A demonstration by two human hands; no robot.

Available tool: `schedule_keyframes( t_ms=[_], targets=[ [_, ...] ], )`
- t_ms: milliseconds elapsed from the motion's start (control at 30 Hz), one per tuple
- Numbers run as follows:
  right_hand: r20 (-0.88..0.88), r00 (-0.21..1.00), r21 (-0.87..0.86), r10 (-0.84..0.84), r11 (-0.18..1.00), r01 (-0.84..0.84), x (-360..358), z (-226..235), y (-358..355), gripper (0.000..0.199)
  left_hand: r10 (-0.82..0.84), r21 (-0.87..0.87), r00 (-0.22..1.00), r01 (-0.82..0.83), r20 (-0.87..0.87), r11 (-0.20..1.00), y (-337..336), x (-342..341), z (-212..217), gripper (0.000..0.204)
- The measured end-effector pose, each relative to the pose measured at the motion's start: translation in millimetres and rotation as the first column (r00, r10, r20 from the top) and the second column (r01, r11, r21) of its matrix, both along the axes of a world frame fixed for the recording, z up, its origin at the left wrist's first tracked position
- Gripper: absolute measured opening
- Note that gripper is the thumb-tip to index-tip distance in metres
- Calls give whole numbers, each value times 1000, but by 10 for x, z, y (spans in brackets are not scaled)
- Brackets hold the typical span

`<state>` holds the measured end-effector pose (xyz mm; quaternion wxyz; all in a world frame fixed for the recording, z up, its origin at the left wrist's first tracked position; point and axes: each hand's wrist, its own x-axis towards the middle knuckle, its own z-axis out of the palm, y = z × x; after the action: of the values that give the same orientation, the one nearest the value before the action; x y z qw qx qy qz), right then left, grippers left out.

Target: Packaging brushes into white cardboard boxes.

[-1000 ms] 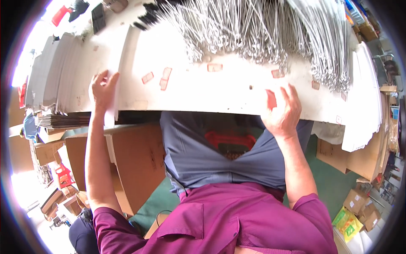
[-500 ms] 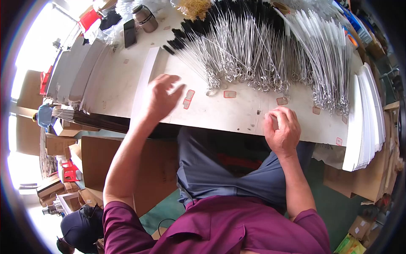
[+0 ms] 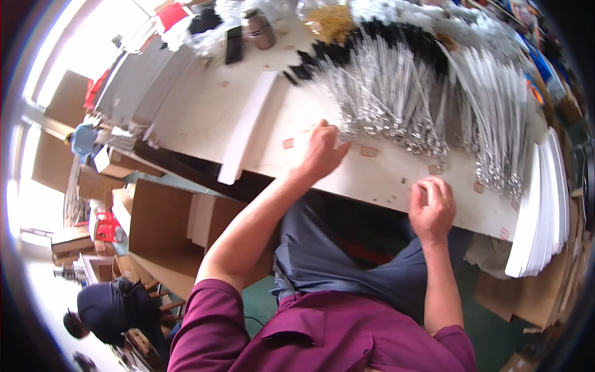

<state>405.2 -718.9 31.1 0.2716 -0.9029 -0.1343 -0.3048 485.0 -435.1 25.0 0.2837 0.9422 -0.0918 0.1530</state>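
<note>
My left hand point(image 3: 321, 150) reaches over the table beside the ring ends of a pile of thin wire brushes point(image 3: 390, 93). Its thumb stands apart from the bent fingers, and I see nothing between them. The brushes have black bristle tips at the far side and metal rings toward me. To the left of that hand a long narrow white carton point(image 3: 249, 127) lies on the table, its near end over the edge. My right hand point(image 3: 432, 209) hovers by the table's front edge, fingers loosely bent, thumb apart, holding nothing visible.
Brushes with pale tips point(image 3: 499, 118) lie at right, beside a stack of white cartons point(image 3: 545, 211). More flat cartons point(image 3: 139, 87) stand at left. A phone point(image 3: 233, 45), a steel flask point(image 3: 259, 30) and yellow bands point(image 3: 330, 23) are at the back. A person point(image 3: 114, 310) bends at lower left.
My left hand has moved right, away from the white carton, to the brushes' ring ends. My right hand keeps nearly the same pose by the edge. The whole view has shifted and turned.
</note>
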Motion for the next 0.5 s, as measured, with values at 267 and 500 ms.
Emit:
schedule_keyframes(
  t_ms=[267, 500],
  targets=[
    [-30, 999, -57, -21, 998, 19, -29, -24, -31, 8, 70, -35, 976, -64, 204, 997, 461, -203, 389, 38],
    [-25, 1000, -83, 7, 997, -9, -6, -72, -5, 10, 362, 177, 907, -401, 217, 899, 1711, -371, 494, 49]
  ],
)
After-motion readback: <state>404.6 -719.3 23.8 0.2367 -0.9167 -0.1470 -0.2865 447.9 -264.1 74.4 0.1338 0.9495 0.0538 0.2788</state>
